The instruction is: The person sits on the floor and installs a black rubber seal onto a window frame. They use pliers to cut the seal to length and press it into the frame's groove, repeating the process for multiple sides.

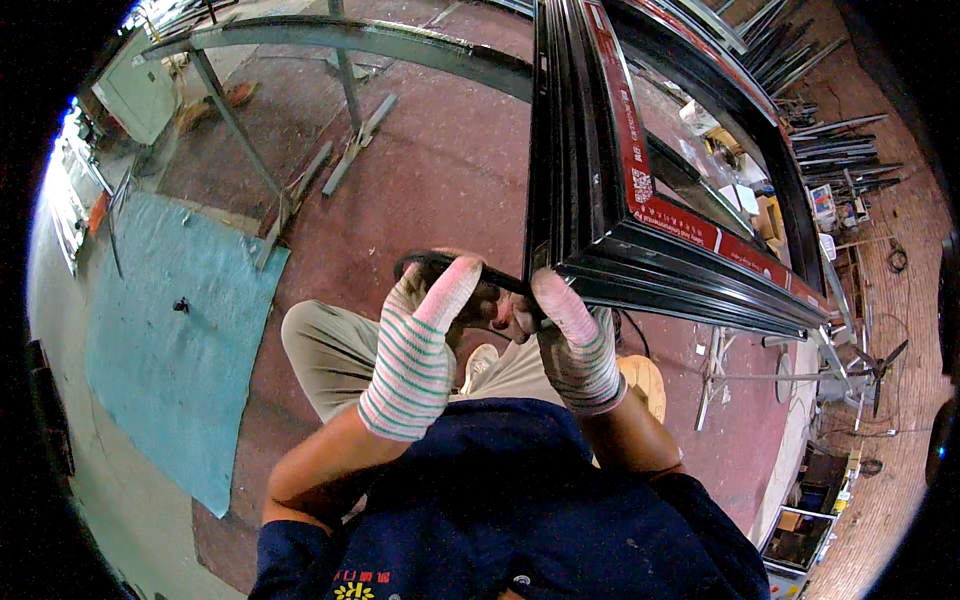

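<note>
At the far left, a flat sheet of blue felt-like matting [175, 340] lies on the reddish-brown workshop floor [440, 170], with a grey metal trestle stand [300, 45] above it toward the top of the view. Near the middle, the person's left hand [418, 345], in a striped knit work glove, is closed around a thin black rubber sealing strip [440, 264], whose free end loops up and over the glove. Just beside it, the right hand [575, 340], gloved the same way, has its fingers [560, 300] curled tightly and pressed against the lower corner of a large black aluminium window frame with red printed tape [640, 180], where the strip meets the frame. Farther right, bundles of long dark metal profiles [840, 150] lie on the floor.
</note>
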The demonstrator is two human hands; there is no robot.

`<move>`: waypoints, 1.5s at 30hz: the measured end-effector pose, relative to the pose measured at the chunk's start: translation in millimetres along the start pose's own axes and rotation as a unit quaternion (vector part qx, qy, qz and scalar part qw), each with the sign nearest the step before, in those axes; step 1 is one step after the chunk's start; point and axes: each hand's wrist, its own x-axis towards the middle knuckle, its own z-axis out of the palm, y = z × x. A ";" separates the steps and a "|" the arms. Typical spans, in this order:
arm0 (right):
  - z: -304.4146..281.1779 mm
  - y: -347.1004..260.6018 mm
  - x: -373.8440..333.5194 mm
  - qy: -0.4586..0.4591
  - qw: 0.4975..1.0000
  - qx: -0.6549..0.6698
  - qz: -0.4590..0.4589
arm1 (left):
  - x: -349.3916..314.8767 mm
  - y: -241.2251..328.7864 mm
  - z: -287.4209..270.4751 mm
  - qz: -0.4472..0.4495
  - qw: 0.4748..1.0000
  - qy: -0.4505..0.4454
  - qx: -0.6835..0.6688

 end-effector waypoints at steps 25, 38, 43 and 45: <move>12.5 -16.5 -12.8 0.024 0.998 0.003 -0.066 | 62.2 56.9 19.7 -0.064 0.864 -0.263 0.425; -1.8 -3.8 -12.2 -0.017 0.999 -0.015 -0.039 | 44.0 27.9 13.8 -0.129 0.940 -0.231 0.216; 1.7 -9.1 -19.3 0.068 0.993 -0.024 -0.092 | 41.3 29.8 18.1 -0.124 0.940 -0.220 0.228; -2.2 -8.7 -15.3 0.110 0.978 0.030 -0.173 | 41.0 28.5 16.9 -0.113 0.932 -0.206 0.277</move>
